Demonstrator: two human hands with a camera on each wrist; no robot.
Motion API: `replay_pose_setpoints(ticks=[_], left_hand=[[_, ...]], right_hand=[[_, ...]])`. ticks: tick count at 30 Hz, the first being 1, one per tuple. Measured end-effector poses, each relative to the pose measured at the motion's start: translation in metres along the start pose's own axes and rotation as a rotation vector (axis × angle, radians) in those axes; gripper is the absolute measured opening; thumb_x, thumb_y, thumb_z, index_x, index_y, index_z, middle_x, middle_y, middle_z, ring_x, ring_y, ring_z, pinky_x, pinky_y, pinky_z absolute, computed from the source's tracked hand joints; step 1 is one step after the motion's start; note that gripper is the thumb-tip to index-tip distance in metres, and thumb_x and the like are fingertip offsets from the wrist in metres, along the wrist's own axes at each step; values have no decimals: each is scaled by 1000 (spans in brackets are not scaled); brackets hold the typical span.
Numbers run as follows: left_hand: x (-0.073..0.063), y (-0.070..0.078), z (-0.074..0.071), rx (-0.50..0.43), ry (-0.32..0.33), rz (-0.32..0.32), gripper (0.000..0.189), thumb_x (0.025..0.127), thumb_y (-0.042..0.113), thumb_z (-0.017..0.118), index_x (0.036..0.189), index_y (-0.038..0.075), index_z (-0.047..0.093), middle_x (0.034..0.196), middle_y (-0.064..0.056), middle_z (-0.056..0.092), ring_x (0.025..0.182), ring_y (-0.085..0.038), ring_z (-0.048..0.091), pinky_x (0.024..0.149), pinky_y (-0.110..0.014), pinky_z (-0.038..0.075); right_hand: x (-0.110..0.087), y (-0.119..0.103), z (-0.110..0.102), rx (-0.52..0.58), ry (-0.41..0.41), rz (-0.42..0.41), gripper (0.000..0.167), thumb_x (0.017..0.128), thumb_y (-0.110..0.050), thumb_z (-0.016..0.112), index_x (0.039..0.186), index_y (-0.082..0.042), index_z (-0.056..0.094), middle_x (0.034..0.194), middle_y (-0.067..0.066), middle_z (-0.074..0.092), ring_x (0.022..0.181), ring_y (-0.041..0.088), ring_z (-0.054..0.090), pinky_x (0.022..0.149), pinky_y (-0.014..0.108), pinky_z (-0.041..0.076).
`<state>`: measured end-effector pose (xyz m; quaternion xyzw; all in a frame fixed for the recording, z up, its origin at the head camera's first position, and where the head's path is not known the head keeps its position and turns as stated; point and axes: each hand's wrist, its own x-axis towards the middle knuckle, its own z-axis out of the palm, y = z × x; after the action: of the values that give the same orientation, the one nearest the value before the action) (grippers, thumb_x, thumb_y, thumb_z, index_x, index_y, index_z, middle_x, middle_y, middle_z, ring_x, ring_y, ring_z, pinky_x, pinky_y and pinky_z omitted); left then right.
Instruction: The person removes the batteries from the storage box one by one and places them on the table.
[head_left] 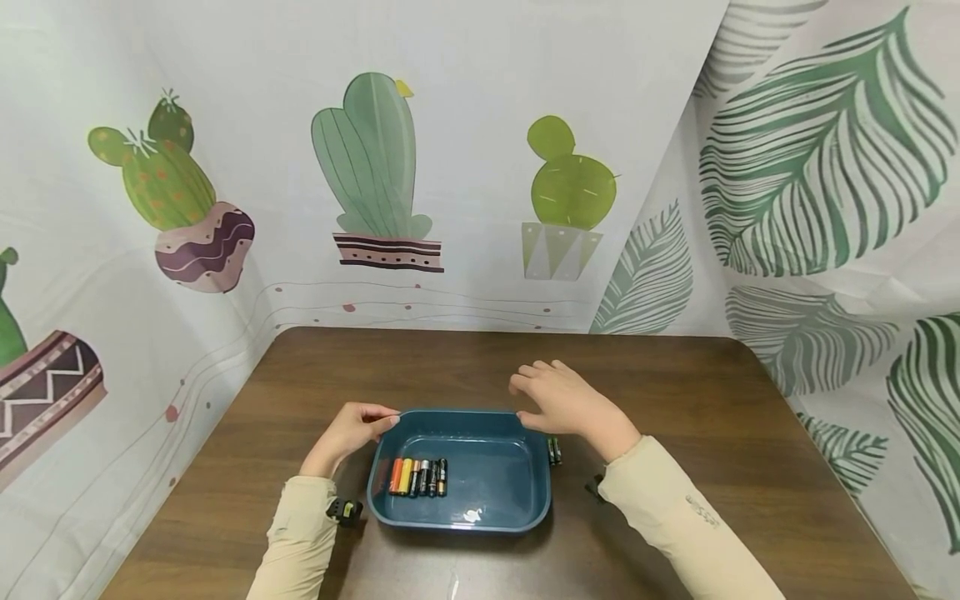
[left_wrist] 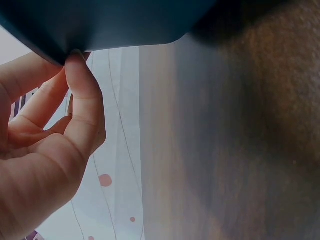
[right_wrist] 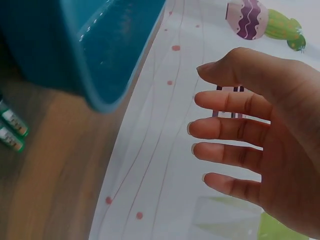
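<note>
A dark blue rectangular tray [head_left: 495, 485] rests on the table. My left hand [head_left: 352, 435] pinches its rim at the far left corner; the left wrist view shows this hand [left_wrist: 55, 130] with thumb and fingers at the tray's edge [left_wrist: 115, 27]. Inside, along the left side, an orange battery [head_left: 395, 476], a yellow battery [head_left: 406, 477] and several dark batteries [head_left: 432, 478] lie in a row. Near the far right corner hovers my right hand [head_left: 566, 404]. Its fingers are spread and hold nothing in the right wrist view, where the hand [right_wrist: 270, 125] appears apart from the tray [right_wrist: 95, 100].
Two green-and-black batteries [head_left: 554, 451] lie on the table just outside the tray's right wall, partly hidden by it in the head view. The brown wooden table [head_left: 675, 517] ends at a cloth backdrop [head_left: 480, 167] printed with cacti and leaves.
</note>
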<state>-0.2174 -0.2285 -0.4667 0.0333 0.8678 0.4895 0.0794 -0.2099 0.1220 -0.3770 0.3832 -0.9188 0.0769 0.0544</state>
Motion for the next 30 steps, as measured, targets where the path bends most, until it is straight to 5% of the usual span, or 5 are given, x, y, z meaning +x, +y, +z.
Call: replay_pose_setpoints(ticks=[15,30], left_hand=[[0,1,0,-7,-2,-13,21,91,14,67,105,-1,72,95,-10,69,74,-17,57,71,-38,53],[0,0,-1,0,1,-13,20,91,14,67,104,-1,73,94,-10,69,74,-17,58,71,-38,53]], right_hand=[[33,-37,-5,-23,-51,-71,24,85,-27,71,105,-16,65,99,-2,61,97,19,54,84,40,43],[58,-64,24,-49,-173,-87,30,85,-33,71,110,-17,66,105,-4,63,100,17,56,89,38,45]])
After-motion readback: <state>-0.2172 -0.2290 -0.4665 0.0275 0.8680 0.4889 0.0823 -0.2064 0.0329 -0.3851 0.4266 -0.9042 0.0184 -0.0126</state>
